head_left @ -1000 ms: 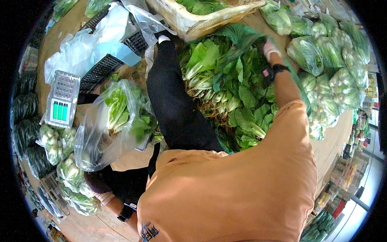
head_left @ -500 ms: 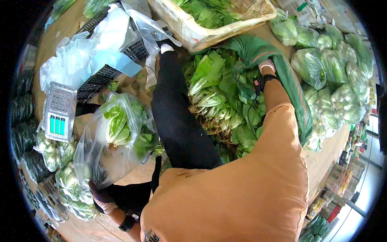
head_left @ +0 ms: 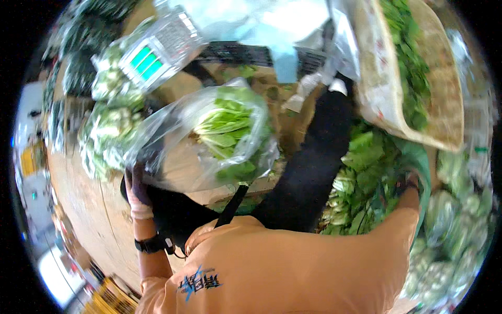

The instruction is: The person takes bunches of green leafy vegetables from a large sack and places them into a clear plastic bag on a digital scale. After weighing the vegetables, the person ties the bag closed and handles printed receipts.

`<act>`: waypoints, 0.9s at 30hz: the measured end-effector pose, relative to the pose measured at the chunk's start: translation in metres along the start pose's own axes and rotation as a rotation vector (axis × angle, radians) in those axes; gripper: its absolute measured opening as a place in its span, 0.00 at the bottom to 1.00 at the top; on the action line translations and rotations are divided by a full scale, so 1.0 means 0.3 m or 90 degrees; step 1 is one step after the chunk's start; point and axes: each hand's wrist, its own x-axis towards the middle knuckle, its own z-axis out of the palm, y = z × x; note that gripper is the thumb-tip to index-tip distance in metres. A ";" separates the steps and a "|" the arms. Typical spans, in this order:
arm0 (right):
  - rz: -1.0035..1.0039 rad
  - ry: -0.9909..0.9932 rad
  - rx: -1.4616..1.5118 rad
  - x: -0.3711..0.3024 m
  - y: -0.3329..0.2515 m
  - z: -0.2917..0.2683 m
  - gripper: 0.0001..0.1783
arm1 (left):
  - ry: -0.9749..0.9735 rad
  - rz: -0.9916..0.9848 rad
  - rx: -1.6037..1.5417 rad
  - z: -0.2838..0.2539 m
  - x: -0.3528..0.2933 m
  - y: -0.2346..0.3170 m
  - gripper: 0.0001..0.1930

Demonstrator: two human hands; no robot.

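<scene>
My gloved left hand (head_left: 138, 192) closes on the edge of a clear plastic bag (head_left: 172, 128), whose mouth faces it. Inside the bag lies leafy lettuce (head_left: 225, 125), root ends toward the hand. On my right, my right hand (head_left: 410, 180) is down by a green sack (head_left: 422, 157), among loose leafy greens (head_left: 361, 172); blur and leaves hide its fingers. My black-trousered leg (head_left: 314, 162) stretches between the bag and the greens.
A digital scale (head_left: 162, 49) stands at the far left. Behind the bag, a black crate (head_left: 230, 52) holds plastic bags. A pale crate (head_left: 379, 78) of greens is at the far right. Bagged vegetables (head_left: 112, 131) lie left; more bagged vegetables (head_left: 449, 225) lie right.
My view has turned left, so the scene has swung round to the right. My left hand still grips the bag. My right hand stays by the sack and looks more hidden and blurred.
</scene>
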 end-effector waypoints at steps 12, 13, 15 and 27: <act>-0.014 0.053 0.065 0.030 -0.010 -0.029 0.23 | 0.065 -0.010 -0.003 0.040 -0.014 0.045 0.22; -0.012 0.059 0.070 0.032 0.006 -0.041 0.23 | 0.064 -0.019 -0.011 0.046 -0.006 0.037 0.22; -0.026 0.064 0.077 0.017 0.015 -0.051 0.24 | 0.066 0.027 0.076 0.030 -0.022 0.014 0.23; -0.173 0.097 0.224 -0.152 0.182 -0.167 0.27 | -0.102 0.101 0.142 -0.093 0.029 -0.008 0.20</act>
